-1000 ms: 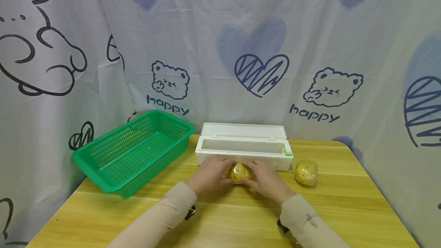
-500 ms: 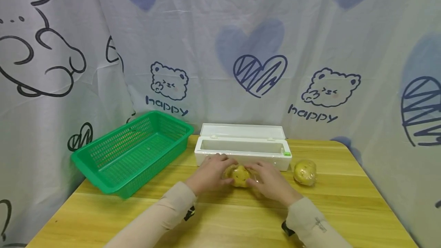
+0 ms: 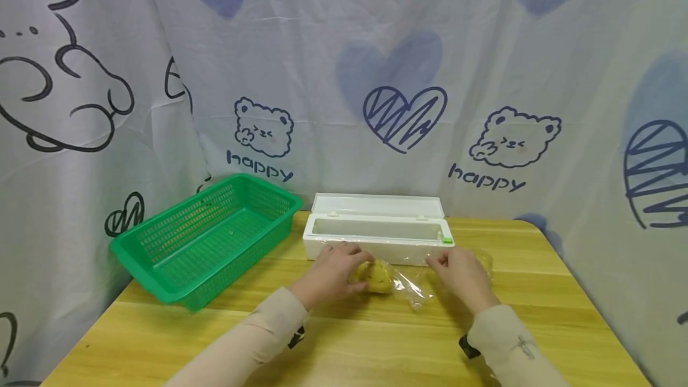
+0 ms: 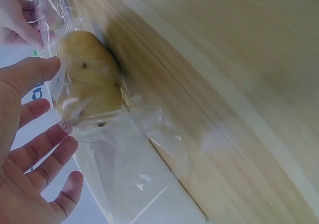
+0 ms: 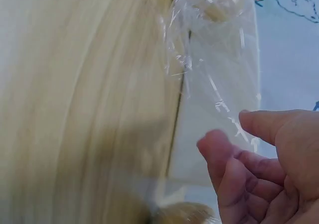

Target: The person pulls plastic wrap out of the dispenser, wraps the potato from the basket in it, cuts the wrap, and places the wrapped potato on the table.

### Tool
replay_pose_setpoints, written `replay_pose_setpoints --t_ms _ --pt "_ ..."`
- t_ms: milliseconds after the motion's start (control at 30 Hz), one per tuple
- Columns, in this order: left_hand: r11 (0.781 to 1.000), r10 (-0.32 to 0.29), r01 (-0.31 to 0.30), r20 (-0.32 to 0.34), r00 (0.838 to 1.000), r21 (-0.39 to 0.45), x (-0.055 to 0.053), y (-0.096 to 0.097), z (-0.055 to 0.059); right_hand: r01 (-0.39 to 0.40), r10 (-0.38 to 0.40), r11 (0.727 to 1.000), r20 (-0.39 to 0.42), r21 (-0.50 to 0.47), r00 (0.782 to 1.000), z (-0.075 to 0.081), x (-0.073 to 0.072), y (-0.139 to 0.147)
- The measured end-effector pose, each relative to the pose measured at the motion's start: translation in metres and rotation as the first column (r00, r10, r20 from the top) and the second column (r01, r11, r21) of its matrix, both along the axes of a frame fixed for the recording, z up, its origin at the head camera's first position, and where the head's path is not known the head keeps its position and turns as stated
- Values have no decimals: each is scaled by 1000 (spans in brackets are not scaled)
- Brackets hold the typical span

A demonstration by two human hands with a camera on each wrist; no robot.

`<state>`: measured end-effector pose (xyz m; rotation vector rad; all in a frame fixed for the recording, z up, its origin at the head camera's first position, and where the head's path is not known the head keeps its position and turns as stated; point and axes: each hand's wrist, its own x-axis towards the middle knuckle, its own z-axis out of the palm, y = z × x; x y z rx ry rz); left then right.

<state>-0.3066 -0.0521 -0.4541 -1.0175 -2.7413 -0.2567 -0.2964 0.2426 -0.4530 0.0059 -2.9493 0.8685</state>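
Note:
A potato point(image 3: 378, 278) partly covered in clear plastic wrap lies on the table in front of a white wrap dispenser point(image 3: 376, 249). My left hand point(image 3: 335, 275) holds the potato's left side, thumb toward the front and index finger near its top; in the left wrist view its other fingers point(image 4: 55, 157) spread loosely against the film. Loose plastic wrap point(image 3: 411, 288) stretches rightward from the potato. With thumb and index finger my right hand point(image 3: 462, 273) pinches the film's far right part. In the right wrist view the creased wrap point(image 5: 214, 84) runs toward those fingertips.
A second wrapped potato point(image 3: 485, 261) sits just behind my right hand. The dispenser's lid point(image 3: 376, 203) stands open, with a green slider point(image 3: 447, 240) at its right end. To the left is a green plastic basket point(image 3: 204, 243). A printed curtain point(image 3: 333, 76) hangs behind the table.
My right hand has left the potato's side and moved right, drawing the plastic wrap out with it. The left hand stays at the potato, which has shifted slightly right.

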Motion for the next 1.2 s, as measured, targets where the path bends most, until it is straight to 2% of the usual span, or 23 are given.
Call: replay_pose_setpoints --t_ms 133,233,333,567,800,933,1200 --pt "1000 -21 21 -41 999 -10 1 3 1 22 -10 993 99 -119 995 -7 -9 -2" --pt "1000 -24 22 -52 998 -20 2 5 1 27 2 971 119 -238 993 -11 -14 -4" --pt "999 -26 25 -52 998 -24 1 6 0 41 -9 960 117 -278 993 -14 -15 -2" --pt "1000 -13 13 -40 999 -14 0 5 0 27 4 969 124 -246 992 -15 -14 2" --pt "999 -34 34 -44 998 -6 0 5 1 43 -1 966 164 -253 986 -10 -13 4" --pt "999 -46 45 -70 996 -13 0 6 1 21 15 971 145 -238 989 -5 -10 10" --pt "998 -67 66 -99 993 -14 0 7 4 62 -56 992 57 -111 997 12 -9 21"
